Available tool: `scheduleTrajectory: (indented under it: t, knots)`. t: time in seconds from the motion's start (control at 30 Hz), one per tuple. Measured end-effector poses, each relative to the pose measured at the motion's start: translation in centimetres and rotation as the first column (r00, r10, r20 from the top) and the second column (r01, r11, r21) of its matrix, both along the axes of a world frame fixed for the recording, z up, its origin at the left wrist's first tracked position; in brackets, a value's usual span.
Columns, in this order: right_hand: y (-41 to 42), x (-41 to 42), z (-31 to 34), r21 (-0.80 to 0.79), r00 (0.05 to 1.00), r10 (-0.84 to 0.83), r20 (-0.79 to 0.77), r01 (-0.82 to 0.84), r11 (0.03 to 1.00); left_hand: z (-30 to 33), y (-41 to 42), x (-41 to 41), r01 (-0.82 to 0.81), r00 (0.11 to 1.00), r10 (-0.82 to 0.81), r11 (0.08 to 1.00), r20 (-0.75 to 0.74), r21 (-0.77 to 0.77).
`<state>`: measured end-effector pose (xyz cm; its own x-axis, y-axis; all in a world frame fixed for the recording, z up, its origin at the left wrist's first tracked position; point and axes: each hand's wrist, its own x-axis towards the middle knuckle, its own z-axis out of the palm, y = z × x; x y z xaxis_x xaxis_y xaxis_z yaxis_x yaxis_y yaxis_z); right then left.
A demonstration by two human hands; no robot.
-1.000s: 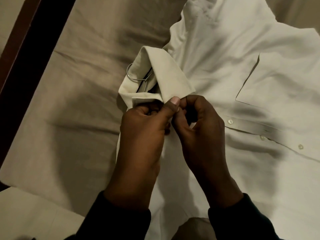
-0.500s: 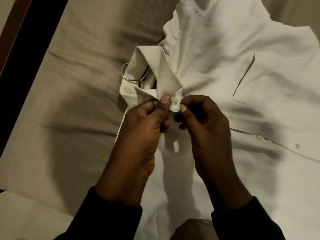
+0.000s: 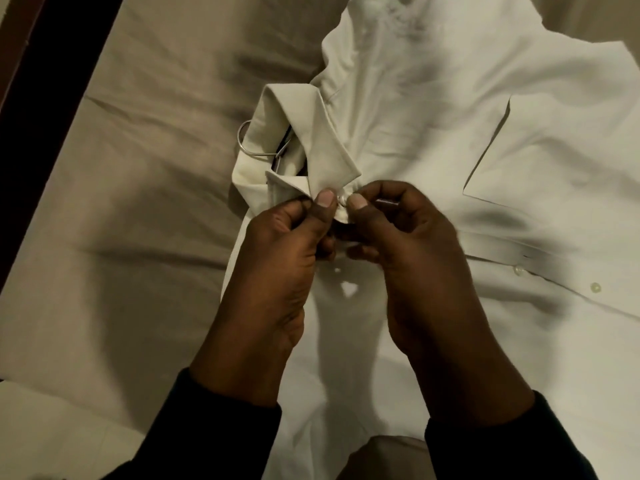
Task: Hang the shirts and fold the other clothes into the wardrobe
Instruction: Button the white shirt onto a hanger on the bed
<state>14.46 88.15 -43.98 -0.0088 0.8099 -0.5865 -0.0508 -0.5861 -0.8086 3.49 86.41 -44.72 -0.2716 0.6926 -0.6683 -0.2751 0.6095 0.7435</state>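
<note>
Bedsheet (image 3: 138, 237): shirt (image 3: 450, 168) lengthwise, collar near; left hand (image 3: 277, 258), right hand (image 3: 408, 251) pinching collar.

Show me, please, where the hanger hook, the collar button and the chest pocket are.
hanger hook (image 3: 244, 140): head view, on the metal loop's curve.
collar button (image 3: 342, 199): head view, between both thumbs.
chest pocket (image 3: 561, 161): head view, on the pocket's middle.

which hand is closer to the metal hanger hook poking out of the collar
Left. The left hand pinches the collar just below-right of the hanger hook; the right hand sits farther right.
</note>
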Motion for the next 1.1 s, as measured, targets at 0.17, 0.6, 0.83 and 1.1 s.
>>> scheduleTrajectory:
  t: [0.17, 0.6, 0.83, 1.1]
  knots:
    - [-0.6, 0.2, 0.8, 0.285, 0.901, 0.096, 0.424, -0.233, 0.93, -0.1, 0.2, 0.0, -0.001, 1.0, 0.001, 1.0, 0.007, 0.007]
    - [-1.7, -1.3, -0.2, 0.385, 0.713, -0.064, 0.699, -0.3, 0.873, -0.6, -0.4, -0.5, 0.134, 0.985, -0.12, 0.985, -0.122, 0.113]
    - [-2.3, -1.2, -2.6, 0.333, 0.693, -0.07, 0.718, -0.253, 0.908, -1.8, 0.0, -0.7, 0.109, 0.913, -0.071, 0.992, -0.401, 0.072]
    - [-3.5, 1.7, -4.6, 0.239, 0.465, 0.006, 0.885, -0.466, 0.852, -3.6, 1.7, 0.2, -0.005, 0.549, 0.043, 0.999, -0.835, 0.048]
